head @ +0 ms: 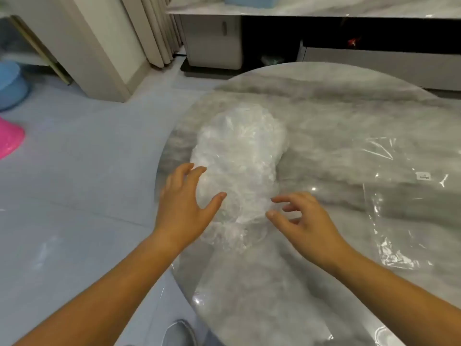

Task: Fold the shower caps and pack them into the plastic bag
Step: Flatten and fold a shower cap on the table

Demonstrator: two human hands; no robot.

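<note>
A heap of clear, crinkled shower caps (240,156) lies on the left part of a round grey marble table (336,106). My left hand (185,199) hovers at the heap's near left side with fingers spread, fingertips at its edge. My right hand (303,222) is at the heap's near right side, fingers loosely bent, holding nothing. A flat clear plastic bag (404,203) lies on the table to the right, apart from both hands.
The table's left edge drops to a pale blue floor. A pink basin (8,141) and a blue basin (11,83) stand at far left. A white cabinet (214,43) and another tabletop are behind. A shoe (179,333) shows below.
</note>
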